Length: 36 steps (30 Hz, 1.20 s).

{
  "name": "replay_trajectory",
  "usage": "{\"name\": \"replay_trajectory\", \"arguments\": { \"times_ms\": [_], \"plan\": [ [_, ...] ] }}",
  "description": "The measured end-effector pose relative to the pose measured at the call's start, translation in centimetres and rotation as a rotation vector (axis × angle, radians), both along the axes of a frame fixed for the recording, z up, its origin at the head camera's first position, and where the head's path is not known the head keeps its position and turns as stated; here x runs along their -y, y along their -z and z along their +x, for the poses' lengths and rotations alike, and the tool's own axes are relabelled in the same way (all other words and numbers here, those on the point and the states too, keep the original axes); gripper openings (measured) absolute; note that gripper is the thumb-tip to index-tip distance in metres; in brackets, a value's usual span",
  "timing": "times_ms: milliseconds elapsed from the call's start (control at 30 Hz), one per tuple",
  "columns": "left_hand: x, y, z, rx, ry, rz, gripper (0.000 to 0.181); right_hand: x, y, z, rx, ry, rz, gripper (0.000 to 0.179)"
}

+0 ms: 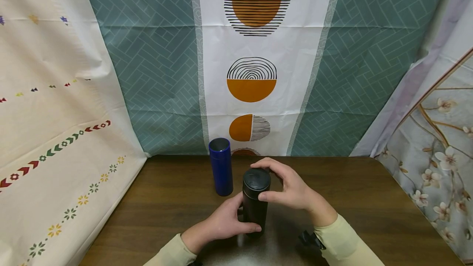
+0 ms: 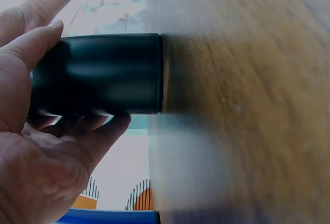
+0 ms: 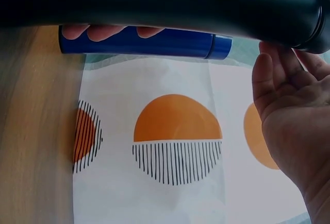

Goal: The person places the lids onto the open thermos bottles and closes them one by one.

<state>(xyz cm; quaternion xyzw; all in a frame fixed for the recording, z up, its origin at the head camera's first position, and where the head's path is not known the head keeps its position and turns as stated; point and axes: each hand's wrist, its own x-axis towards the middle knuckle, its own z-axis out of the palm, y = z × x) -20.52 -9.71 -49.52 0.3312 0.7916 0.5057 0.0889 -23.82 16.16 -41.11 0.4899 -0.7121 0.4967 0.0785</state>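
Note:
A black thermos flask [image 1: 255,212] stands upright on the wooden table, its round lid [image 1: 256,179] on top. My left hand [image 1: 227,218] grips the lower body, thumb on the near side and fingers around the far side. In the left wrist view the flask's base [image 2: 159,74] is right at the tabletop. Up at the lid, my right hand [image 1: 290,188] curls around it, thumb at the near side and index finger behind. The right wrist view shows its fingers [image 3: 281,72] against the flask just by the lid seam.
A blue thermos flask [image 1: 221,171] with a dark top stands upright behind and left of the black one. The brown wooden table [image 1: 354,200] ends at a patterned cloth backdrop [image 1: 159,73]. Printed cloths hang at the left [image 1: 66,134] and right [image 1: 436,167].

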Motion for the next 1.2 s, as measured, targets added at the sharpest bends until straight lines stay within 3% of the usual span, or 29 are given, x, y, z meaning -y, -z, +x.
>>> {"name": "replay_trajectory", "arguments": {
  "times_ms": [333,600,733,1200],
  "plan": [
    [0.03,0.24,-0.14,0.001,0.004,0.001,0.080,-0.03,0.28,-0.22,0.020,0.014,-0.004,0.076],
    [0.11,0.22,-0.13,0.007,0.007,-0.002,0.083,0.06,0.01,-0.17,-0.032,-0.128,-0.015,0.077],
    [0.11,0.15,-0.10,0.005,0.005,-0.003,0.084,0.11,-0.05,-0.19,-0.039,-0.157,-0.019,0.075],
    [0.04,0.13,-0.12,-0.002,0.007,0.001,0.083,0.08,0.17,-0.04,-0.044,-0.057,-0.025,0.068]
  ]
}}
